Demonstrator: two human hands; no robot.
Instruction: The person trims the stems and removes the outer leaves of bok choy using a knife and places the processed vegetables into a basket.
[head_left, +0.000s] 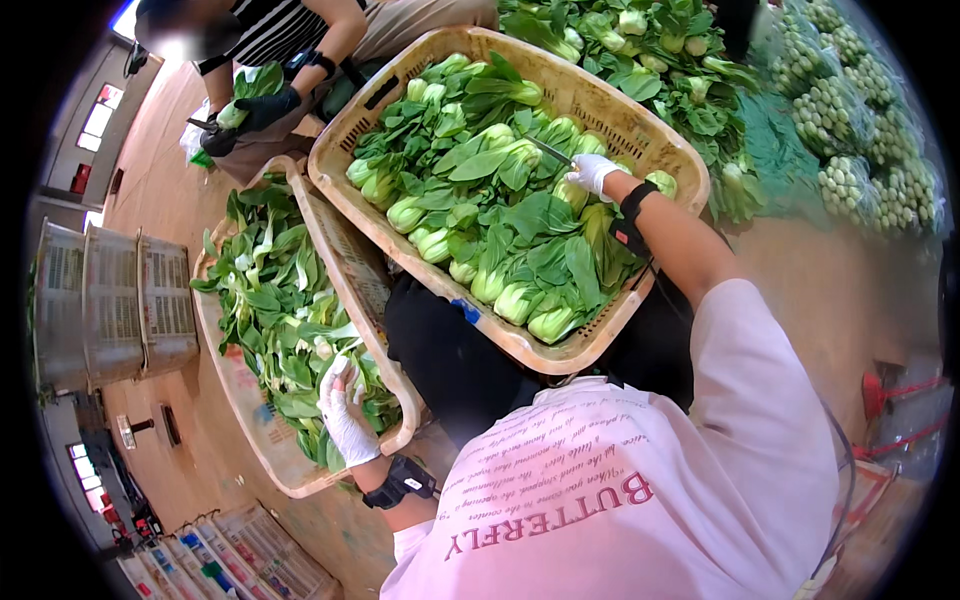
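My right hand (592, 174), in a white glove, grips a knife (551, 151) above the large plastic crate (480, 321). The blade points up and left, its tip beside a head of bok choy (519, 157) on top of the pile. Rows of bok choy with pale green bases line this crate. Over the near end of a second crate (409, 431), my gloved left hand (349, 416) has its fingers apart, with no object visible in it. Loose leaves and pale stalks (289, 300) fill that second crate, close to the left fingertips.
Across the crates, a person's dark-gloved hands (262, 109) hold a bok choy and a knife. More bok choy (660, 60) is heaped beyond the crate, near bagged green produce (847, 112). Crates (112, 300) stand stacked at left, with others (232, 555) at lower left.
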